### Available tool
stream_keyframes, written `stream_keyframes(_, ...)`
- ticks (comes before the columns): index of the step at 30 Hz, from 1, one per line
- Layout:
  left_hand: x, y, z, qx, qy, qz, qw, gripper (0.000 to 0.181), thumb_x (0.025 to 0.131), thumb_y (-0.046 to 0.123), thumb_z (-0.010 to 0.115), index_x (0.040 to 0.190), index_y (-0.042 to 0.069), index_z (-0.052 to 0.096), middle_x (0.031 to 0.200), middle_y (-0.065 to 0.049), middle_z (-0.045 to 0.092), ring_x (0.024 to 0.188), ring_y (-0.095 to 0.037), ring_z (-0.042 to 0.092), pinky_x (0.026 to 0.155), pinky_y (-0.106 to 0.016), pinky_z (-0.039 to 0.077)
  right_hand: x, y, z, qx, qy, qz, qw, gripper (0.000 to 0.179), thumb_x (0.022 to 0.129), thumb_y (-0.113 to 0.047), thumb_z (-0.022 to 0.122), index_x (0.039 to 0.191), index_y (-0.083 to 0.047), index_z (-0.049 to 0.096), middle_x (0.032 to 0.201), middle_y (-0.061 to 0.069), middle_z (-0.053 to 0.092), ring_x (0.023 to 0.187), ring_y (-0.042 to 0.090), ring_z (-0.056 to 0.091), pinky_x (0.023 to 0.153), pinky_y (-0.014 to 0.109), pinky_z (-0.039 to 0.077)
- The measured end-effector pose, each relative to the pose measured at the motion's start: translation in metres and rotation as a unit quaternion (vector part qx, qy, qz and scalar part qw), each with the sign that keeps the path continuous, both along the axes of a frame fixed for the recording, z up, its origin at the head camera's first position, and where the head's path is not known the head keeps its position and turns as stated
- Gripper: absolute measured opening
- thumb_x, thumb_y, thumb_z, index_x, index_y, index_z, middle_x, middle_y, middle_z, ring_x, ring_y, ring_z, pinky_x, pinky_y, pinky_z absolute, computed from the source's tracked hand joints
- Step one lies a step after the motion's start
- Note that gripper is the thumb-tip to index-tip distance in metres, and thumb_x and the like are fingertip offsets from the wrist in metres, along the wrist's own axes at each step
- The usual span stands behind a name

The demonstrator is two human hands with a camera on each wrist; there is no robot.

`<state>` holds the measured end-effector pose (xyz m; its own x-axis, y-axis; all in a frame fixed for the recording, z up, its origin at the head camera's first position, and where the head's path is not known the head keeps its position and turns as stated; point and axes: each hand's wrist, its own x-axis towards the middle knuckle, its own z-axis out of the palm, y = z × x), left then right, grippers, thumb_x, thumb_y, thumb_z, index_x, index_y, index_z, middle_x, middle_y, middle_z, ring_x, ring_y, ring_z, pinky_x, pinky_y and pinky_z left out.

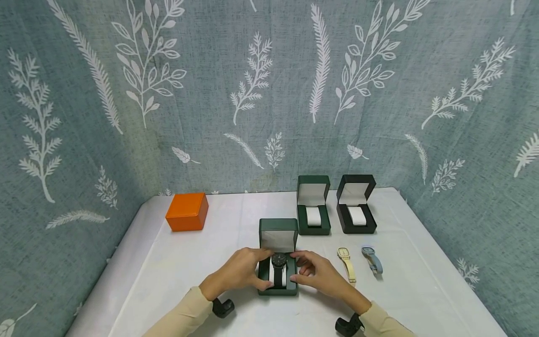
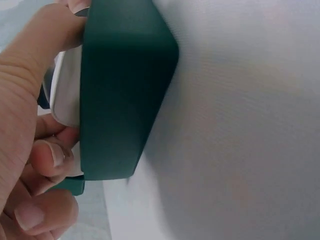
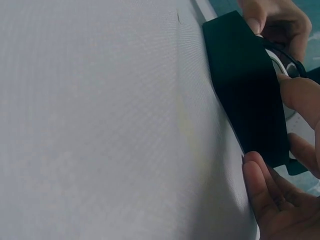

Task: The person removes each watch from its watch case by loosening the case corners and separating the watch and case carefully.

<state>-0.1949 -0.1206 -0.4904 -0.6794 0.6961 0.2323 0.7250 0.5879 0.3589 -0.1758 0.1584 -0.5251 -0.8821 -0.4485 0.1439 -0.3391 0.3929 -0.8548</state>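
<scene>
Blue-green fabric [image 1: 290,89] bearing white leaf and frond motifs is enclosing the back and both sides of a white-covered bench [image 1: 227,241].

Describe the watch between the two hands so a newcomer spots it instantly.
On the white table, find the open green box nearest the person, between the left hand and the right hand. The black watch sits inside, unlike the gold watch and blue watch lying unboxed to the right.
</scene>
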Motion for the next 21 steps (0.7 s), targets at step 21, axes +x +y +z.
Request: stream_keyframes(21,0.0017,-0.0078,0.0055,0.104,-0.110,0.003,0.9885,0.067,0.077,0.027,0.090,0.135,0.003,0.066,0.059,0.014,0.055,0.051,0.003,0.046,0.046,-0.016,0.039,-0.0019,0.0045,-0.0014,-0.008,0.003,0.008,0.9999,0.059,0.087,-0.036,0.084,0.138,-0.015,0.062,0.112,0.002,0.065,0.086,0.013,0.065,0.075,0.027,0.056)
